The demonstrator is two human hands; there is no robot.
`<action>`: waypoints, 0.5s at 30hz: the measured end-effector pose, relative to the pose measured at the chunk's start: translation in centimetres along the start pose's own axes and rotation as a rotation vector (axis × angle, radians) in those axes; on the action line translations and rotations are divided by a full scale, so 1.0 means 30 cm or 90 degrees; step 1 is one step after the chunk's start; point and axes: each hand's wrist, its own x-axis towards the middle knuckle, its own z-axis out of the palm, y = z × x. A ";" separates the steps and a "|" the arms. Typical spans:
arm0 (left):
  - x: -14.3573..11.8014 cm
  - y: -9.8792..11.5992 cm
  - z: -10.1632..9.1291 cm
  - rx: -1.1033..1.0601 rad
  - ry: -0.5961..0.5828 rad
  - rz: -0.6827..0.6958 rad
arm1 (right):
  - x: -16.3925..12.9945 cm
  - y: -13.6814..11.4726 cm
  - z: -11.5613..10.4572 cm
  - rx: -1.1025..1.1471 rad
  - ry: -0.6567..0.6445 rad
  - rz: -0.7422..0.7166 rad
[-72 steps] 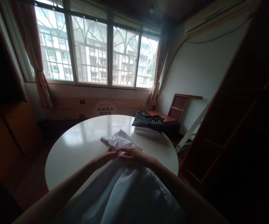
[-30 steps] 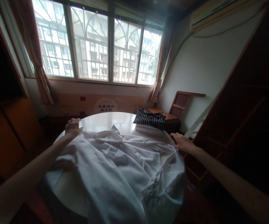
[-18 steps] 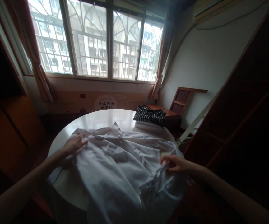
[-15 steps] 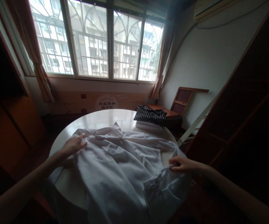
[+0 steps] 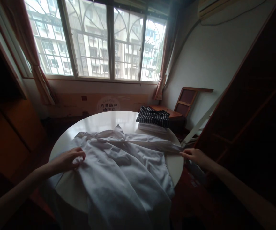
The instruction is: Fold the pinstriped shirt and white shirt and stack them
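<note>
A white shirt (image 5: 121, 166) lies spread over the round white table (image 5: 104, 119), collar toward the window, its hem hanging off the near edge. My left hand (image 5: 67, 159) rests on the shirt's left side with fingers curled into the cloth. At the table's right edge my right hand (image 5: 195, 156) pinches the end of the shirt's right sleeve, which is stretched out toward it.
A folded pile topped by a dark striped garment (image 5: 153, 116) sits at the table's far right. Behind it stand a wooden side table and a folded chair (image 5: 184, 102). A dark wooden cabinet (image 5: 255, 105) is on the right, a large window (image 5: 97, 41) ahead.
The shirt went from bunched to spread across the table. My right hand has pulled the sleeve out to the right edge; my left hand slid nearer along the shirt's left side.
</note>
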 end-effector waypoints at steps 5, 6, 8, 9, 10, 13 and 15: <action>0.000 0.003 0.039 0.108 0.035 -0.138 | 0.026 -0.175 0.139 0.140 -0.091 0.048; -0.008 0.007 0.043 0.115 0.045 -0.188 | 0.033 -0.192 0.157 0.165 -0.091 0.065; -0.029 0.018 0.048 0.131 0.074 -0.298 | 0.048 -0.211 0.186 0.199 -0.069 0.092; -0.040 0.026 0.051 0.138 0.093 -0.345 | 0.055 -0.215 0.197 0.204 -0.055 0.104; -0.051 0.033 0.053 0.138 0.113 -0.377 | 0.063 -0.216 0.207 0.202 -0.042 0.116; -0.070 0.051 0.060 0.057 0.172 -0.388 | 0.084 -0.207 0.231 0.189 -0.009 0.135; -0.066 0.058 0.068 -0.044 0.192 -0.357 | 0.096 -0.198 0.239 0.192 0.028 0.121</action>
